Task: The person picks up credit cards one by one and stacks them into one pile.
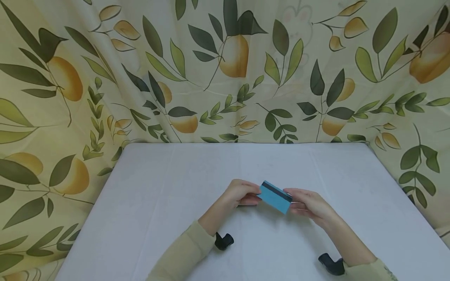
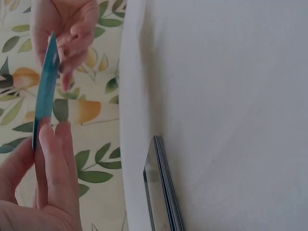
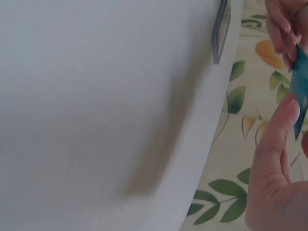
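Observation:
Held at a tilt above the white table is a blue card (image 1: pixel 276 198) with a black stripe along its upper long edge, likely a bank-type card. My left hand (image 1: pixel 242 192) pinches its left end between thumb and fingers. At the opposite end, the right hand (image 1: pixel 313 205) grips the edge, with fingertips on both sides of the card in the right wrist view. Edge-on, the card (image 2: pixel 46 86) also shows in the left wrist view. Under the left hand lies a stack of thin flat pieces (image 2: pixel 166 187) with a shiny face, mostly hidden in the head view.
A white cloth covers the table (image 1: pixel 197 168). Behind and beside it hangs a curtain (image 1: pixel 225 97) printed with leaves and orange fruit. Black wrist-worn devices (image 1: pixel 224 241) stick out from both sleeves, close to the tabletop.

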The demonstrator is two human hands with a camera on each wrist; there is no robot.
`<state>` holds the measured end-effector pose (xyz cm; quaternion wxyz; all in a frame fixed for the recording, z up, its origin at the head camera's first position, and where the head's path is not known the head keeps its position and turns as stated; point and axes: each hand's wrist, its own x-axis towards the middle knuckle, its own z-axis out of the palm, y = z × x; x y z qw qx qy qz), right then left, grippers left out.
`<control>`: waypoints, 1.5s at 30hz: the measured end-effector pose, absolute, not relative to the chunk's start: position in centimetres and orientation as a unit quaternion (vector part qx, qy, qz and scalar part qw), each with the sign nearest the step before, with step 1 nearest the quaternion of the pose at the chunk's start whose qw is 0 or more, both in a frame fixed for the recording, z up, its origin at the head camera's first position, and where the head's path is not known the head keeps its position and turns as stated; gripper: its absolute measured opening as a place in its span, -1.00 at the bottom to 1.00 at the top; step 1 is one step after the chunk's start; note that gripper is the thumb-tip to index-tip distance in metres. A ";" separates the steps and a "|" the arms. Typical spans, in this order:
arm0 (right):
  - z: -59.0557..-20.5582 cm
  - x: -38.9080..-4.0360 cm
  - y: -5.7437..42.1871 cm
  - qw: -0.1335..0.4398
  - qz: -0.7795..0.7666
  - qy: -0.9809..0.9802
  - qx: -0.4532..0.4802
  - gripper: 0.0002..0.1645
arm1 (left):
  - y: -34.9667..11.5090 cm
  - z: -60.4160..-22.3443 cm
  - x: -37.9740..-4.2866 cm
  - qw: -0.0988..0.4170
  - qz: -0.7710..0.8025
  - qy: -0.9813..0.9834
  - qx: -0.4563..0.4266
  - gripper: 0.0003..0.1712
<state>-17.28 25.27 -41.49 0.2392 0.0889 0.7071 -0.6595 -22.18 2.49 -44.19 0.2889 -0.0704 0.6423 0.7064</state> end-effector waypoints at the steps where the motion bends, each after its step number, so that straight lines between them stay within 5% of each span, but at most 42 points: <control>1: -41.5 -17.3 25.0 0.230 -0.673 0.695 0.103 -0.27 | 2.4 -44.1 -22.1 0.277 0.716 0.636 -0.078 -0.82; 7: -41.9 -17.5 23.4 0.197 -0.720 0.650 0.144 -0.09 | 1.5 -43.9 -21.6 0.212 0.758 0.607 -0.108 -0.77; 16: -42.9 -17.5 20.8 0.182 -0.718 0.653 0.161 -0.21 | 0.2 -44.5 -20.5 0.160 0.784 0.591 -0.105 -0.73; 45: -46.0 -19.4 16.5 0.220 -0.672 0.677 0.204 -0.51 | -3.1 -47.5 -18.6 0.121 0.745 0.632 -0.174 -0.67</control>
